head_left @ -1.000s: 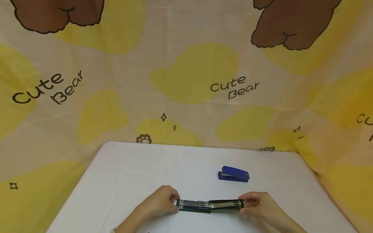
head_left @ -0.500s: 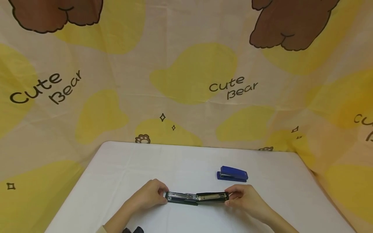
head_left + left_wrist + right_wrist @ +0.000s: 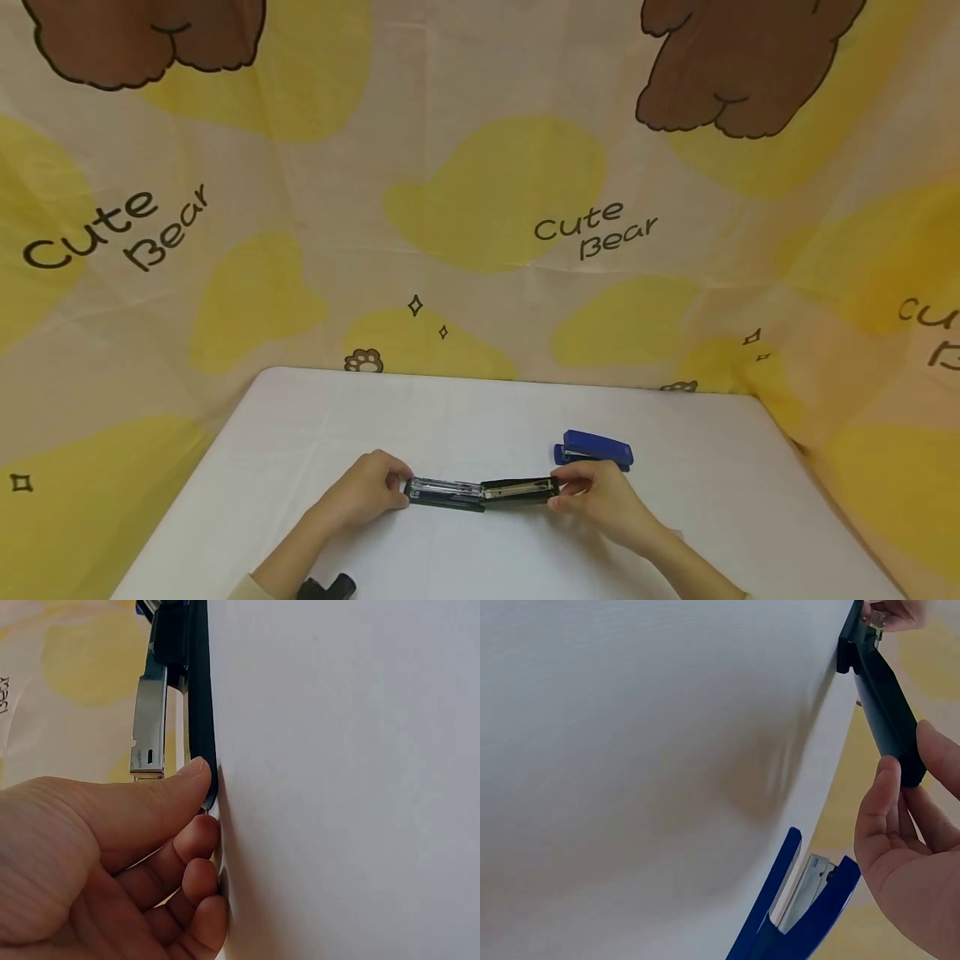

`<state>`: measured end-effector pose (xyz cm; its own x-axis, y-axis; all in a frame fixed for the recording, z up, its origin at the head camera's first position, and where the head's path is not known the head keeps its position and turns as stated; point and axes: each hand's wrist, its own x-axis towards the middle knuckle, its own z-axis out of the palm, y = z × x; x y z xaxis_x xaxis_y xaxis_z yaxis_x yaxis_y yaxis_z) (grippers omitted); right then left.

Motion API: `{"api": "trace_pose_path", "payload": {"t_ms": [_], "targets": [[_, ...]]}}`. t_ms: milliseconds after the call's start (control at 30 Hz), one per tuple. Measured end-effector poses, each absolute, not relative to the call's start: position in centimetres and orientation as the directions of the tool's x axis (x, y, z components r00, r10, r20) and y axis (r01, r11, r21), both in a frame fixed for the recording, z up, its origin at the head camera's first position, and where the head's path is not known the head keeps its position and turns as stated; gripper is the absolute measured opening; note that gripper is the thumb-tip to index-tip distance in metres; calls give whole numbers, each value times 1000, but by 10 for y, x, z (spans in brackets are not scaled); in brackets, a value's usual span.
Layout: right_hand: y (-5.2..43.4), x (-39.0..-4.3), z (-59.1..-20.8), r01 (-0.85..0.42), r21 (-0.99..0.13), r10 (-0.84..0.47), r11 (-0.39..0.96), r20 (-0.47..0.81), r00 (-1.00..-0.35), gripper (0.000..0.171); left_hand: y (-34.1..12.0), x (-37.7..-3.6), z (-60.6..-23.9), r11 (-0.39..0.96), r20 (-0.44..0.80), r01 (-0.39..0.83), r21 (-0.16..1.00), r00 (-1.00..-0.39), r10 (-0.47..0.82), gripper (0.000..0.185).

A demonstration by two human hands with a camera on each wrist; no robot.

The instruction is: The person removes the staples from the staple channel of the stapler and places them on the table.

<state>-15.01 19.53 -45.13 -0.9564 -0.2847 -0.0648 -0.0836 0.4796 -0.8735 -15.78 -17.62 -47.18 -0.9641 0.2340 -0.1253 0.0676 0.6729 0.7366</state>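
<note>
At the lower left of the frame, the left hand [image 3: 97,862] holds the end of a black stapler [image 3: 196,697], thumb on its edge, fingers curled beneath, against the white table [image 3: 345,780]. The stapler's metal rail [image 3: 150,712] stands apart.

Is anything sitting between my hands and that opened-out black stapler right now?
No, nothing visible. The left hand pinches one end of the black stapler and the right hand grips the other. The blue stapler sits just beyond the right hand on the white table, off to the side.
</note>
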Motion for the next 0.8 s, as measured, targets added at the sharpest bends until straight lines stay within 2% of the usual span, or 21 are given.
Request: {"api": "trace_pose_path", "payload": {"t_ms": [533, 800], "targets": [[160, -169, -460, -166, -862, -265, 479, 39, -964, 41, -194, -170, -470, 702, -77, 35, 711, -989, 128, 29], [148, -177, -463, -159, -870, -267, 466, 33, -963, 40, -203, -178, -472, 713, -65, 35, 700, -991, 114, 29]]}}
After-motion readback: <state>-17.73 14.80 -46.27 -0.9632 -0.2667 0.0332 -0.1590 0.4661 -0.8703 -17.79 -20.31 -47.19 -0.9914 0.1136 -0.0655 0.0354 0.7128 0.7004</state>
